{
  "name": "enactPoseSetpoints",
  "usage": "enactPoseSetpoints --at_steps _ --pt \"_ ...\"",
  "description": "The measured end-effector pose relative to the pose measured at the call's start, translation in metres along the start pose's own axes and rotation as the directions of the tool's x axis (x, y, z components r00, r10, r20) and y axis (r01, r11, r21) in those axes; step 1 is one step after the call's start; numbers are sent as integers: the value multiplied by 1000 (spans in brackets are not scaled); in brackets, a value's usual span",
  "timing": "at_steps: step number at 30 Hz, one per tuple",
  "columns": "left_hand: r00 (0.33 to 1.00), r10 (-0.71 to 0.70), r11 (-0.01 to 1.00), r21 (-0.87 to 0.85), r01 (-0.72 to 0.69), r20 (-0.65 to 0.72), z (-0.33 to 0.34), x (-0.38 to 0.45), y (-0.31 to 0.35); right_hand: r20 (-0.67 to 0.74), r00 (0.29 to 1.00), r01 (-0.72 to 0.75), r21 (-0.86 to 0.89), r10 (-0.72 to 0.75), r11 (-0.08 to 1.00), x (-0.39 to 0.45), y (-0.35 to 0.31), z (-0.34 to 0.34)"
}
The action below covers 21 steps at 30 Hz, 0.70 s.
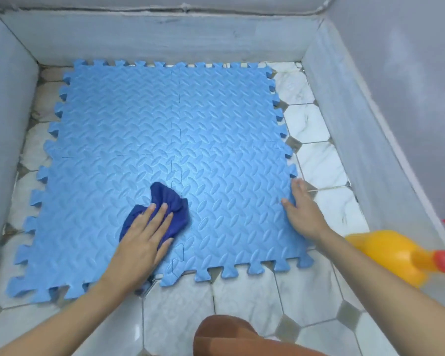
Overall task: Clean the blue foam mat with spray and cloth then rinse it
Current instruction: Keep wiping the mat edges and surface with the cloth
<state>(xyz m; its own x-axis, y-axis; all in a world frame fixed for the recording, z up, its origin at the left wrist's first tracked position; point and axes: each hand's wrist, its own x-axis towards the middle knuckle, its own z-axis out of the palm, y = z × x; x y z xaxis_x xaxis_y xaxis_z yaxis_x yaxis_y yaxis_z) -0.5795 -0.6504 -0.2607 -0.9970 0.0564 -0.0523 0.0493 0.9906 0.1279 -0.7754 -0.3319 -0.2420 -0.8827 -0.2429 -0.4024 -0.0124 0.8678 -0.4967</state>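
A blue foam mat [170, 140] made of interlocking pieces with toothed edges lies flat on a tiled floor [247, 299] and fills most of the middle of the frame. Low grey walls [149, 39] close it in along the top, left and right of the picture.

In the lower middle of the frame, the left hand [144, 242] lies palm down on a dark blue cloth [168, 201], its fingers straight and spread, pressing the bunched cloth against the mat's surface. The cloth shows beyond the fingertips and on both sides of the hand.

At the right of the frame, the right hand [302, 209] rests flat on the mat's right edge, with fingers extended toward the top of the picture and the thumb spread out onto the mat. It has hold of nothing.

A yellow spray bottle [393, 253] with a red collar sits at the lower right edge of the frame, beside the right forearm and apart from the mat. A knee [224, 335] in brown shows at the bottom centre.
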Motion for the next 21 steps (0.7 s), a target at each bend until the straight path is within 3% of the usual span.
enactPoseSetpoints --at_steps 3,5,7,11,15,18,21 --pt "935 351 935 28 -352 44 13 40 68 87 996 27 27 -29 999 11 -4 -14" --pt "884 460 883 58 -465 87 16 67 95 80 995 61 48 -65 997 19 -5 -14" --pt "898 432 898 59 -437 80 16 94 97 67 994 74 111 -82 991 24 -4 -12" --pt "995 99 995 9 -98 -25 10 160 65 67 996 39 296 -61 954 21 -3 -7" --pt "998 -70 995 -66 70 7 5 217 51 78 996 -2 444 -36 896 18 -5 -15" --pt "999 11 1000 -26 -12 -38 7 210 64 -17 1000 -5 385 13 923 2 4 -13" --pt "952 305 952 23 -306 36 9 147 96 -191 981 50 151 -21 987 -27 23 20"
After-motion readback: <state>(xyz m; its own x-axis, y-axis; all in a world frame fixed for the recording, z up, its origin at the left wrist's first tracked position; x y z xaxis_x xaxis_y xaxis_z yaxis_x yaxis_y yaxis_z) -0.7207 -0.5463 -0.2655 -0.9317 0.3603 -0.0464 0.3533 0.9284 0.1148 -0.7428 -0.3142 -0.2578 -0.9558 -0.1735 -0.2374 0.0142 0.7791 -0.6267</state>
